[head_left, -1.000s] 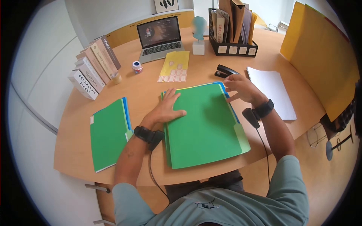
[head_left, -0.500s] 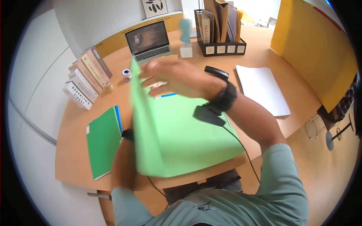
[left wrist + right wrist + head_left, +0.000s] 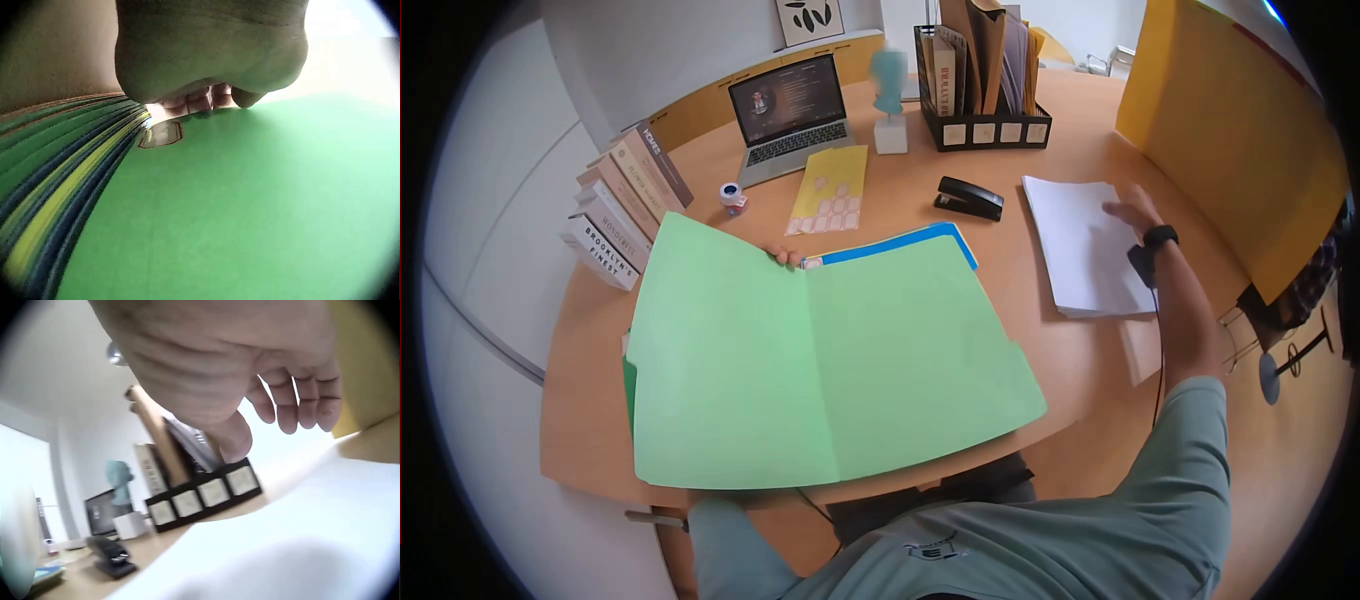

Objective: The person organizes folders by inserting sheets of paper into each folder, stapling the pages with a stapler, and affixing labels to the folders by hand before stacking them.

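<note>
Mostly hidden, the left hand [image 3: 781, 256] seems to pinch the green folder [image 3: 920, 350] at its top edge, holding it open on the bench [image 3: 1090, 385]; the right hand [image 3: 1139, 211], loosely spread, hangs over the paper [image 3: 1082, 255].

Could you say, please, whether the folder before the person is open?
Open: the folder shows both pale green inner sides, a crease between them.

my grey-green short-sleeved shirt [image 3: 1000, 535] | dark chest print [image 3: 937, 551] | my black right wristband [image 3: 1160, 236] | thin black cable [image 3: 1157, 400] | dark grey trousers [image 3: 867, 518]
</note>
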### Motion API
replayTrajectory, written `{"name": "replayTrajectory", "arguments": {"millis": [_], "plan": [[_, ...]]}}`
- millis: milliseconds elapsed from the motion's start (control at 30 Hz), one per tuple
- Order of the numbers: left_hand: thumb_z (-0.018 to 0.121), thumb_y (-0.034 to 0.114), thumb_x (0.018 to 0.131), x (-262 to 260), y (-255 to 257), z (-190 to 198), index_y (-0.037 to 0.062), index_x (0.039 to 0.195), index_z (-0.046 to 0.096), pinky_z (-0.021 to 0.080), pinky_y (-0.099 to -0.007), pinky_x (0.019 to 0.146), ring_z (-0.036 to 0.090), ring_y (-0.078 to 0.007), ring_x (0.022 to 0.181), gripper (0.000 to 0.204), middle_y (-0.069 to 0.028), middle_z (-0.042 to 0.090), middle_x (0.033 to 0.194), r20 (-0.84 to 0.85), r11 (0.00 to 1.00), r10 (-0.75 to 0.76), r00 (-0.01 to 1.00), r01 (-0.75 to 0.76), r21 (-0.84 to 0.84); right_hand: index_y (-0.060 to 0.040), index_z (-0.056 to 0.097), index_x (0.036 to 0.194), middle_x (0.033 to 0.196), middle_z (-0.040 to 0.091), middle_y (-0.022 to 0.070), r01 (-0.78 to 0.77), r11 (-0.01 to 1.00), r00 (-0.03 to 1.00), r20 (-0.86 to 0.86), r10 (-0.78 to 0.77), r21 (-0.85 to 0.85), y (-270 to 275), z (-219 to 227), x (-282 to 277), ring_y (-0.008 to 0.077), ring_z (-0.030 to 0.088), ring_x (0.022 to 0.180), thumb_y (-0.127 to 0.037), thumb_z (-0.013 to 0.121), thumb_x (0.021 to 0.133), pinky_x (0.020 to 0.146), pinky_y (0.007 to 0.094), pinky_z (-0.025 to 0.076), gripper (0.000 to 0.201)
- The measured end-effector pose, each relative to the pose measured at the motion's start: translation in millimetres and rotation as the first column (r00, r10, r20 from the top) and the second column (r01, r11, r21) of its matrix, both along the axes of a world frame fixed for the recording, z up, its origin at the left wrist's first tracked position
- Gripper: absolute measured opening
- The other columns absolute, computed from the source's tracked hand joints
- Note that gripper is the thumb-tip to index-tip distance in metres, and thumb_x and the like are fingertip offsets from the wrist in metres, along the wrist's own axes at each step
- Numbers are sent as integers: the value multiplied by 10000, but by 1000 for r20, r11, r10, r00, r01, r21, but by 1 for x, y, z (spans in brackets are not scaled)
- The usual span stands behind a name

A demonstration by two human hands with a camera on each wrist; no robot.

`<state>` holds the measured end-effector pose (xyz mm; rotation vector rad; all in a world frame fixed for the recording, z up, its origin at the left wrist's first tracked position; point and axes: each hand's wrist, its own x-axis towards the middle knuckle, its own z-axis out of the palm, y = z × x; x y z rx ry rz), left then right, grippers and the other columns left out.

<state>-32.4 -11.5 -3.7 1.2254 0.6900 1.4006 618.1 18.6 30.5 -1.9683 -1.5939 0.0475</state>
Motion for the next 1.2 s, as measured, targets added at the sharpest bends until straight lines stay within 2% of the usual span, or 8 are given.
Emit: {"name": "replayTrajectory", "arguments": {"millis": [133,600,733,867,967,1100,1167,1200], "plan": [[525,236,984,2,1,-1,-32,1312,517,443,-321,939,536,-182,1141,423,-101,601,1233,-14,1000,2,1000,-3,-10,94,667,930,799,668,119,61,901,964,-208,-164,-429,-18,5,5,232,616,692,-229,790,778,652,371,494,378],[520,238,987,5,1,-1,-31,1298,522,444,-318,927,537,-177,1125,411,-97,603,1217,-23,1000,12,1000,-13,-23,48,663,872,749,637,91,58,998,831,-552,-63,-26,-6,-45,58,208,610,658,-90,661,789,591,350,469,161],[519,238,988,-1,-3,1,-31,1294,523,444,-318,923,537,-176,1120,408,-96,603,1212,-26,1000,17,1000,-17,-21,-5,650,877,733,592,21,166,981,943,-307,-127,103,-25,2,50,130,555,634,-127,609,868,541,289,435,129],[518,239,989,-6,-8,6,-31,1290,525,444,-317,920,537,-175,1115,405,-94,603,1208,-36,999,27,999,-28,-21,-41,593,861,729,534,-45,-1,946,895,-421,145,324,-42,56,43,54,455,625,-169,577,963,528,257,387,164],[517,239,989,-8,-10,10,-30,1287,526,444,-317,917,537,-174,1112,402,-93,603,1204,-44,999,27,999,-28,-19,-61,585,851,724,503,-61,41,888,731,-619,286,459,-66,104,-48,34,421,616,-188,590,972,518,232,352,175],[516,240,990,-11,-11,12,-30,1284,527,445,-316,914,537,-172,1107,399,-92,604,1200,-47,1000,24,999,-24,-14,-65,587,884,753,515,-44,-238,902,715,-564,414,362,-59,91,-108,41,438,620,-196,606,957,516,216,345,152],[515,240,991,-13,-13,13,-30,1282,528,445,-316,912,537,-172,1105,397,-91,604,1197,-49,1000,28,998,-28,-12,-53,592,900,748,518,-37,-442,842,596,-600,533,309,-56,69,-155,49,437,611,-219,627,951,512,232,349,177],[515,240,991,-14,-14,14,-30,1281,528,445,-316,911,537,-171,1104,397,-91,604,1196,-50,999,31,998,-32,-10,-18,615,951,771,561,-10,-400,894,707,-553,441,201,-63,67,-194,62,460,619,-209,622,951,512,245,364,191]]}}
